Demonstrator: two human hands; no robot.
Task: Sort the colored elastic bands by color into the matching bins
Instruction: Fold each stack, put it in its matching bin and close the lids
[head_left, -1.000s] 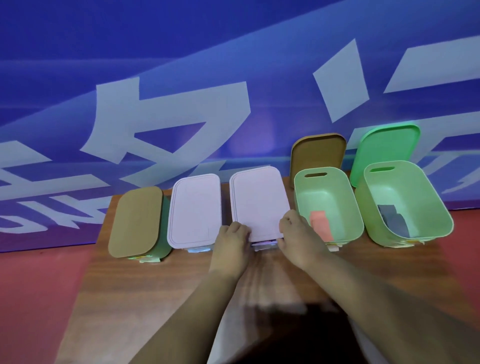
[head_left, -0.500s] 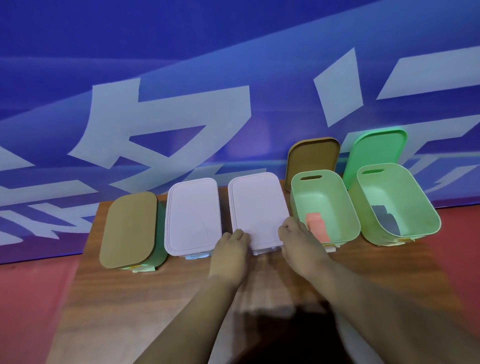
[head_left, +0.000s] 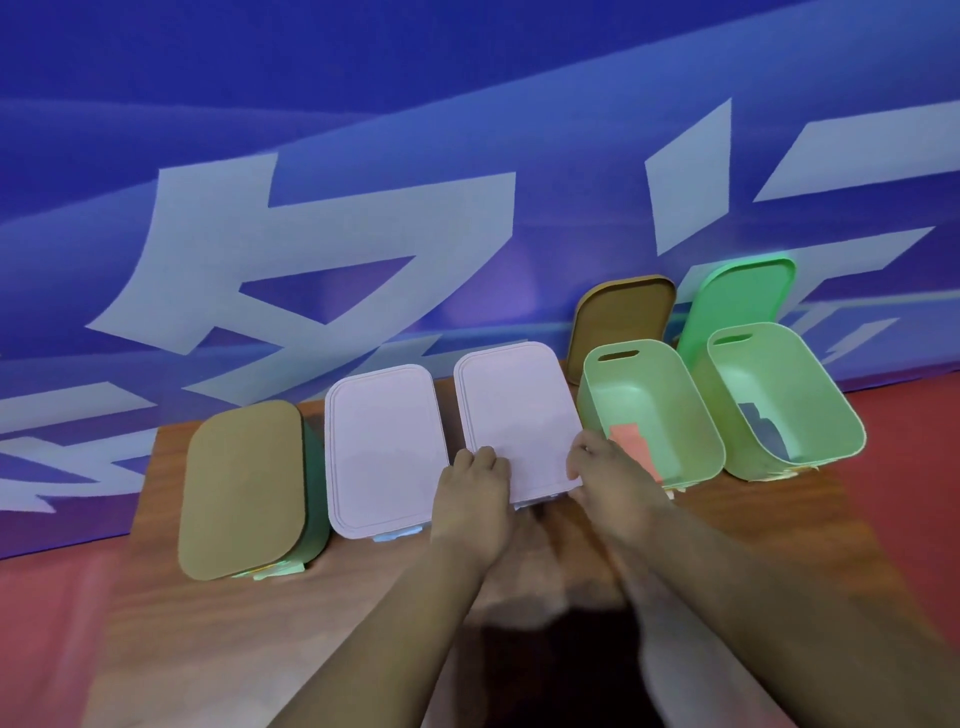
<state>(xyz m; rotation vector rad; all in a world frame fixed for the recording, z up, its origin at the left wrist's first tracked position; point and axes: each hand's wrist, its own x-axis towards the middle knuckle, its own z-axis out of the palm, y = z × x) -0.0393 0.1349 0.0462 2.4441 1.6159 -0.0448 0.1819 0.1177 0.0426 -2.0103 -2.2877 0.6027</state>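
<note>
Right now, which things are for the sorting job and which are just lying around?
For the job: left hand, right hand, the middle lid they grip, left pink lid, tan-lidded bin, orange-piece bin, grey-piece bin.
Just there: leaning tan lid, leaning green lid, banner, table.

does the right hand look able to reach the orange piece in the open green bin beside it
Probably yes: the bin is uncovered and right beside the right hand, with nothing over the orange piece. The hand grips the pink lid now, so it must let go first.
</note>
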